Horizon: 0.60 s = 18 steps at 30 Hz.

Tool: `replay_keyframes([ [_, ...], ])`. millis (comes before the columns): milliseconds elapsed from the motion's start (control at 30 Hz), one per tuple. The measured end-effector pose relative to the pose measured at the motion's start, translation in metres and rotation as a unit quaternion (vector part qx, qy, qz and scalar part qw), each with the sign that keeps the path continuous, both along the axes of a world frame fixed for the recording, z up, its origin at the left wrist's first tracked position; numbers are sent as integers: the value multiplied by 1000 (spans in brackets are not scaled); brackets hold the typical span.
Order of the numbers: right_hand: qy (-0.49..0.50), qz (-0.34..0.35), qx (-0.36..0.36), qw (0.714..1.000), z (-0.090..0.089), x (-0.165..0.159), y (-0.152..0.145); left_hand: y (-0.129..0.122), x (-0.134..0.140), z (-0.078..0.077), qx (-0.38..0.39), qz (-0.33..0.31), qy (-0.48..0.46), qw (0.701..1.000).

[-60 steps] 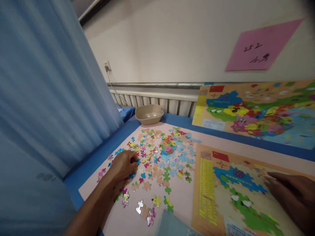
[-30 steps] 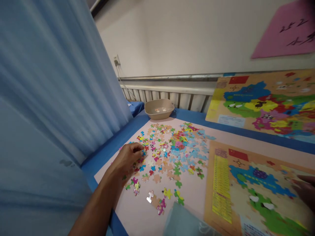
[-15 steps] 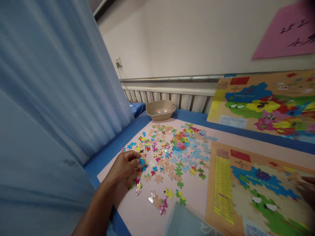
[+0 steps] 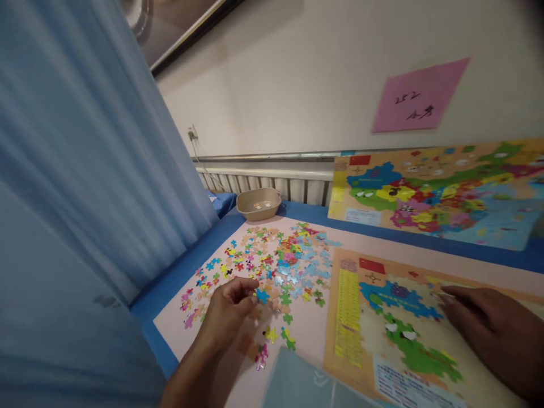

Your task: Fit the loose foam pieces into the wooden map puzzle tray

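My left hand [image 4: 229,309] is closed in a pinch over the pink sheet, with a blue jigsaw piece [image 4: 262,296] at its fingertips. Beneath and around it lie many loose jigsaw pieces [image 4: 250,263] in mixed colours. To the right is a partly filled map puzzle board [image 4: 344,351], its blue and green regions joined in the tray. My right hand [image 4: 488,334] reaches in from the right edge, fingers stretched out on the board beside the blue region; its palm side is hidden.
A beige basin [image 4: 259,212] with a few pieces stands at the back. Behind the board leans a finished map puzzle [image 4: 408,192]. A bluish-grey sheet or pouch [image 4: 297,385] lies at the front. Blue curtain [image 4: 85,170] hangs at left; a pink note [image 4: 420,99] is on the wall.
My left hand has moved right across the loose pieces with the blue jigsaw piece. The view has turned right, bringing more of my right hand and the boards into sight.
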State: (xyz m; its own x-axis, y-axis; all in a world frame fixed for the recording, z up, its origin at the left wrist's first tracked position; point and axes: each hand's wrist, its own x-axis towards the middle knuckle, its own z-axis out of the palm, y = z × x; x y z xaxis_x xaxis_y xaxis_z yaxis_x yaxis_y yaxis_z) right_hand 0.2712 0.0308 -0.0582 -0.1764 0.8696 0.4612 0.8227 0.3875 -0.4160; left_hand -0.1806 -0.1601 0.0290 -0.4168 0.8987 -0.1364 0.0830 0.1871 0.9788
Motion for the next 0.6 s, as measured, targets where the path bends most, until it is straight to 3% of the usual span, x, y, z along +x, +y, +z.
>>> replay_keyframes([
  [233, 25, 5, -17, 1000, 37, -23, -24, -3, 30, 4, 11, -30, 0, 1000],
  [600, 14, 6, -15, 1000, 44, -28, -31, -7, 56, 14, 30, -41, -50, 997],
])
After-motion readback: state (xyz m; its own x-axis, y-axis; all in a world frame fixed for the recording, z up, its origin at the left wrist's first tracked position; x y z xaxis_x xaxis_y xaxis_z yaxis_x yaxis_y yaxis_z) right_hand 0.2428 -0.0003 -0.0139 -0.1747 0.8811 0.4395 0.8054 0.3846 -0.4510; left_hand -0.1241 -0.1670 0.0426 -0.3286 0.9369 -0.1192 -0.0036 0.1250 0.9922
